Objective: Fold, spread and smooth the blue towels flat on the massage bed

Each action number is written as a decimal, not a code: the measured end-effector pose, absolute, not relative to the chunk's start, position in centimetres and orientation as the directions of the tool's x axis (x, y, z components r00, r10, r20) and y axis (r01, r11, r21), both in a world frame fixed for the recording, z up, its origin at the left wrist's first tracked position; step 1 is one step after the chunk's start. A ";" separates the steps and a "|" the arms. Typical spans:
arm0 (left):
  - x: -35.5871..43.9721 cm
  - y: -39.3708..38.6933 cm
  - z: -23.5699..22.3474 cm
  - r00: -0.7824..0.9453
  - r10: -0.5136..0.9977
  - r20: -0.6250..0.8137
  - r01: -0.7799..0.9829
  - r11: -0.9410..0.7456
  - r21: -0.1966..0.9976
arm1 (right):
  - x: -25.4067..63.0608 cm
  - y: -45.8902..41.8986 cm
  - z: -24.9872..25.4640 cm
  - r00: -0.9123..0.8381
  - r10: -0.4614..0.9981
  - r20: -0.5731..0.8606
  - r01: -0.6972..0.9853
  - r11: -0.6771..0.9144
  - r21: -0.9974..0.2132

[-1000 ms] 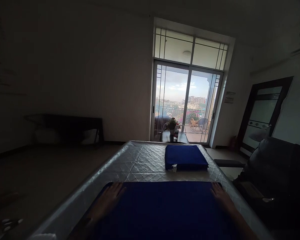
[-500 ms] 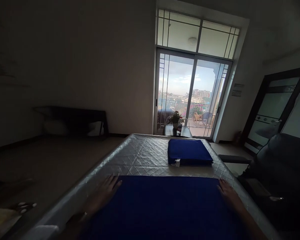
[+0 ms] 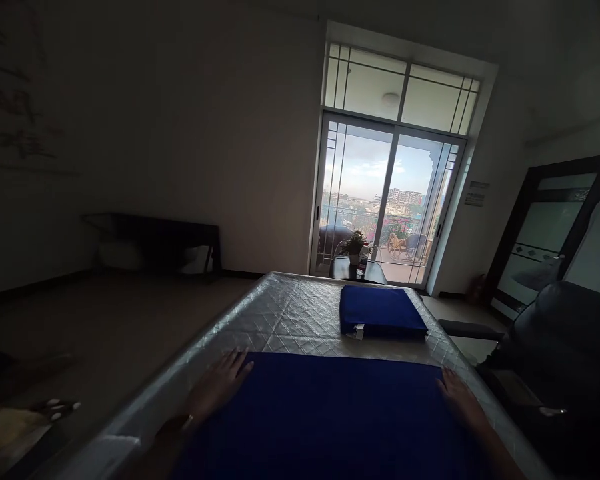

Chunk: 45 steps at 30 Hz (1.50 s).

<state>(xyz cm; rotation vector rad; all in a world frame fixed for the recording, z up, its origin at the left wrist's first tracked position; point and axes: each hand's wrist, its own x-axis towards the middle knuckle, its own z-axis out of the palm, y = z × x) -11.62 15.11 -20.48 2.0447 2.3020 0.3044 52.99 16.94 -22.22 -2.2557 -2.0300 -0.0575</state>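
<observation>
We are laying our left hand (image 3: 220,381) on the left upper corner of a blue cloth (image 3: 325,420), which is lying flat across the lower centre of the frame. Its fingers are stretching out straight, open rather than gripping, and a band (image 3: 187,421) is glinting at the wrist. Our right hand (image 3: 457,393), at the lower right, is touching the cloth's other upper corner; its fingers are also lying extended and uncurled.

The cloth is covering the near part of a silver quilted cover (image 3: 290,323). Farther along it, just right of centre, a folded blue stack (image 3: 380,308) is sitting apart from the cloth, a white tag (image 3: 359,331) showing at its front. Beyond, a plant (image 3: 356,244) and a bottle (image 3: 363,260) are standing before a glass door (image 3: 395,180). A dark chair (image 3: 570,333) is filling the right edge.
</observation>
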 end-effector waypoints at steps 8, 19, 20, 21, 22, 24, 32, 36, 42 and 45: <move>-10.7 14.2 -19.0 -0.153 0.976 0.154 0.978 0.127 0.162 | 50.2 15.5 -18.4 0.150 0.977 0.154 0.988 -0.145 -0.043; 10.8 14.4 -18.0 0.449 0.864 0.227 0.869 -0.481 0.115 | 28.3 14.2 -18.4 -0.356 0.917 0.180 0.902 0.388 -0.189; 11.9 14.6 -18.4 0.468 0.854 0.225 0.859 -0.500 0.110 | 27.5 14.3 -19.0 -0.377 0.911 0.169 0.891 0.406 -0.202; 12.7 14.7 -18.8 0.479 0.849 0.225 0.854 -0.510 0.105 | 27.0 14.3 -19.5 -0.390 0.906 0.165 0.883 0.419 -0.212; 13.1 14.8 -19.1 0.480 0.847 0.227 0.854 -0.511 0.101 | 26.9 14.4 -19.9 -0.397 0.902 0.170 0.878 0.427 -0.217; 13.2 15.0 -19.6 0.460 0.858 0.229 0.866 -0.490 0.097 | 27.4 14.5 -20.4 -0.391 0.902 0.184 0.876 0.426 -0.226; 5.9 15.3 -19.9 0.369 0.905 0.211 0.923 -0.384 0.031 | 35.7 15.4 -19.5 -0.202 0.973 0.111 0.958 0.219 -0.183; -1.3 15.3 -19.7 0.189 0.971 0.146 0.976 -0.202 0.085 | 43.1 16.0 -19.8 -0.117 0.989 0.087 0.989 0.124 -0.078; -9.2 15.3 -20.2 -0.005 0.993 0.121 0.991 -0.011 0.133 | 51.3 17.0 -21.9 -0.024 0.995 0.096 0.999 0.020 0.036; -10.3 15.5 -20.7 -0.001 0.991 0.134 0.994 -0.014 0.112 | 52.7 17.4 -22.9 -0.094 0.988 0.126 0.992 0.082 0.093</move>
